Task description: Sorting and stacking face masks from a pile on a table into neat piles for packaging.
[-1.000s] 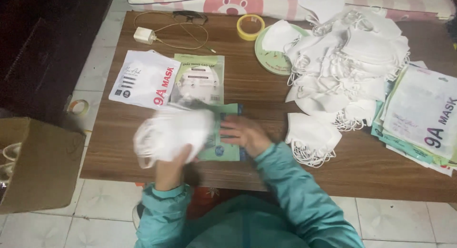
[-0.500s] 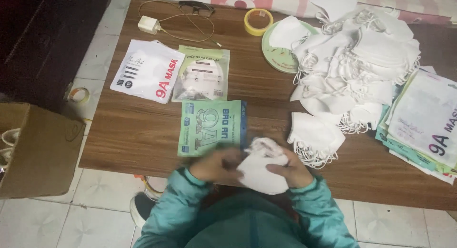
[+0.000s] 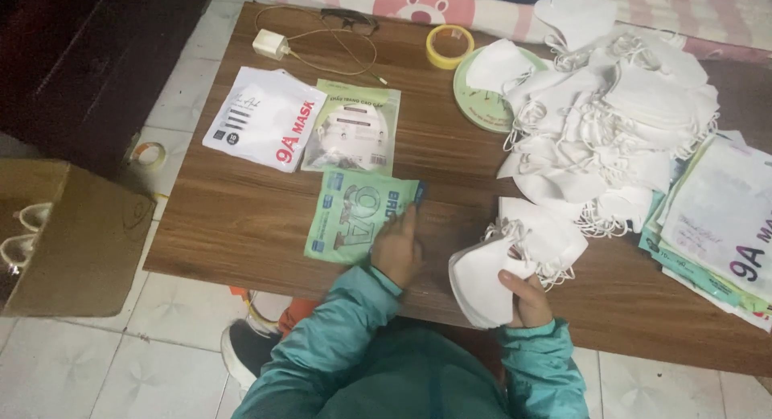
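Your right hand [image 3: 527, 300] grips a stack of white masks [image 3: 482, 278] at its lower edge; it could fan and slip. Just left, your left hand [image 3: 397, 252] presses flat on the green pouch [image 3: 359, 214], which may skid. Beyond, loose masks [image 3: 611, 121] could snag their loops.

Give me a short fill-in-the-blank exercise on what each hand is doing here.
1. The left hand presses on a flat ____ pouch.
2. The right hand holds a stack of white ____.
3. A roll of tape on the table is ____ in colour.

Missing words: green; masks; yellow
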